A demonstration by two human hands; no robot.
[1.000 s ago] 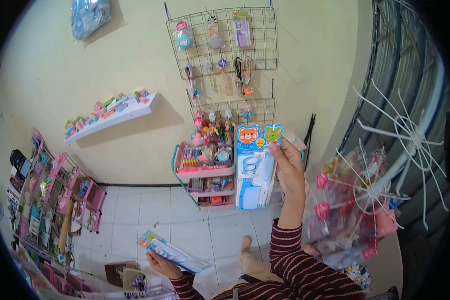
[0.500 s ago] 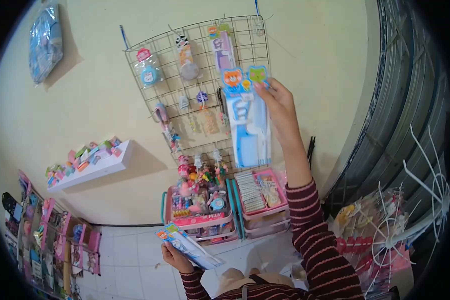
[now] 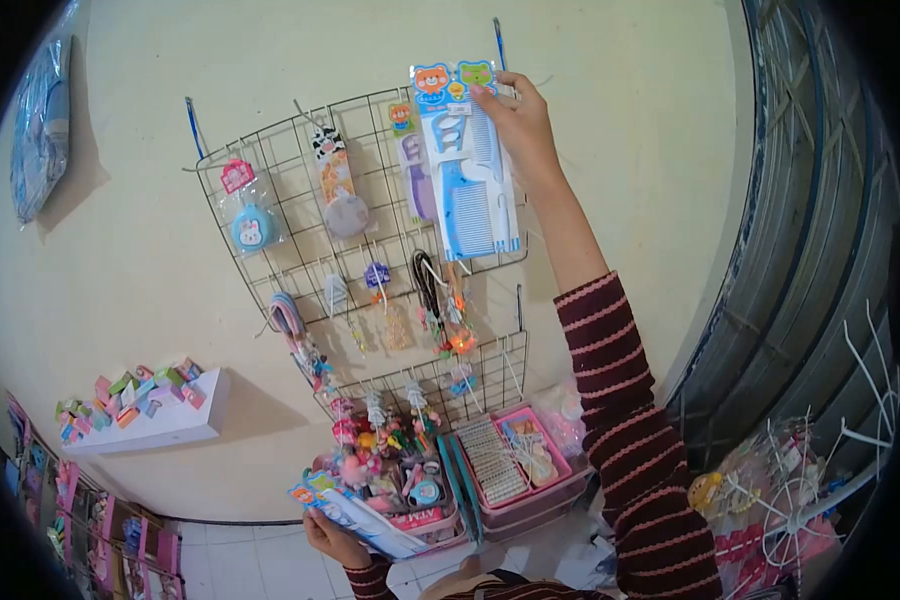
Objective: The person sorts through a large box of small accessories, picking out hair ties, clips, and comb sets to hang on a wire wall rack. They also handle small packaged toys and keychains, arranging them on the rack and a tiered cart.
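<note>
My right hand (image 3: 525, 125) is raised at the upper part of a wire grid (image 3: 370, 110) on the wall, its fingers closed on the top card of a blue comb pack (image 3: 470, 205). That pack hangs upright in front of the grid, partly over a purple comb pack (image 3: 417, 180). Low in the view, my left hand (image 3: 335, 540) grips a second blue comb pack (image 3: 365, 517) by its card end. This pack lies tilted in front of a basket of small toys (image 3: 425, 515).
A pink tray (image 3: 535, 450) stands beside the toy basket. A white wall shelf (image 3: 160, 430) with small boxes is at the left, above pink racks (image 3: 100, 520). At the right are a folding metal gate (image 3: 800, 200) and a white wire stand (image 3: 795, 515).
The view has tilted upward, so the grid and baskets appear lower. My right hand has moved up with its comb pack, toward the grid's top. My left hand still holds the other pack.
</note>
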